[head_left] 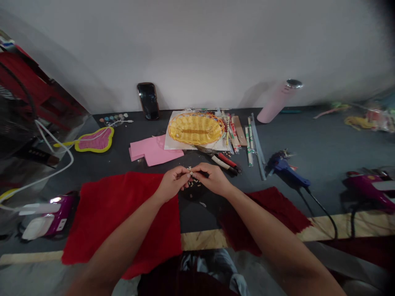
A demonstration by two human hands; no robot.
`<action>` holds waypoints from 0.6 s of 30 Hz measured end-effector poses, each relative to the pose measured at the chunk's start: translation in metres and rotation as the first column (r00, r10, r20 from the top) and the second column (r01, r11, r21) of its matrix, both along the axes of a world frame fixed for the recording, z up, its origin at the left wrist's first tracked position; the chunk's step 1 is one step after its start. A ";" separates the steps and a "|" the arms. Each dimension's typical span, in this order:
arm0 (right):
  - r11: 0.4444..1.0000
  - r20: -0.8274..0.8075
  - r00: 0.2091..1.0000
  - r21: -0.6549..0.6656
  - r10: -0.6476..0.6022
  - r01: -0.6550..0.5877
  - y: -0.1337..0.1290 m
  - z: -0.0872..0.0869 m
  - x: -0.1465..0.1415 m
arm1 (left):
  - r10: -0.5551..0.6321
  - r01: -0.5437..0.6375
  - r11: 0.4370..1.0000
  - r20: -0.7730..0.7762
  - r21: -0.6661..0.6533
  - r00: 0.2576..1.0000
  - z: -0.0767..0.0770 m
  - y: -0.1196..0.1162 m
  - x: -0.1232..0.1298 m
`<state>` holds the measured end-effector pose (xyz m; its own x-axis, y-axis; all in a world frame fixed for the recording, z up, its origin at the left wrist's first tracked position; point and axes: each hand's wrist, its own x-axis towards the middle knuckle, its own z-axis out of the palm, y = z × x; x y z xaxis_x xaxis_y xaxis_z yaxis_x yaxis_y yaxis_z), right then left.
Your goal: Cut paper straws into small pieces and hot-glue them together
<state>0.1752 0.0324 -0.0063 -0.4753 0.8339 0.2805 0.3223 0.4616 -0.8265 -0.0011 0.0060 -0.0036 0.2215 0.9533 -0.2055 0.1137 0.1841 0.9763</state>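
My left hand [174, 181] and my right hand [212, 177] meet over the middle of the dark table, fingertips pinched close together. Between them is a small pale piece [190, 172], too small to name surely; both hands grip it. Below the fingers lie several small pale bits [195, 183], scattered on the table. Just beyond my right hand rests a pair of pliers [220, 160] with red and white handles. A red cloth [129, 218] lies under my left forearm, and a darker red cloth [274, 209] beneath my right forearm.
A yellow wicker basket [196, 129] stands near the wall, by pink paper [157, 150] and wrapped sticks [249, 142]. A phone [148, 100] and a pink bottle [277, 102] lean or stand behind. A blue glue gun [285, 168] with a cord lies right; a purple device [58, 216] sits left.
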 end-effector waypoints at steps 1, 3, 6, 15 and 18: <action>1.000 0.006 1.000 0.019 0.004 -0.004 0.000 0.000 0.000 | 0.006 -0.006 1.000 0.006 -0.007 1.000 0.001 0.000 0.000; 0.997 0.034 0.999 0.075 0.016 -0.019 0.001 -0.001 0.003 | 0.018 -0.017 1.000 0.027 -0.023 0.999 0.002 0.000 0.001; 0.983 0.125 0.992 0.182 -0.029 0.006 0.007 -0.004 0.013 | 0.036 -0.031 0.998 0.104 -0.049 0.994 0.004 0.001 0.000; 0.880 0.497 0.730 0.334 -0.470 0.339 0.026 0.010 0.064 | 0.186 -0.127 0.976 0.376 -0.176 0.908 0.018 0.002 -0.005; 0.894 0.580 0.681 0.304 -0.447 0.328 0.026 0.012 0.069 | 0.261 -0.201 0.961 0.396 -0.187 0.880 0.026 0.004 -0.008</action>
<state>0.2439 0.0580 0.0059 -0.2334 0.9537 0.1896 0.9120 0.2823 -0.2976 -0.0090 0.0100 0.0221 0.0914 0.9569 -0.2755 -0.3561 0.2898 0.8884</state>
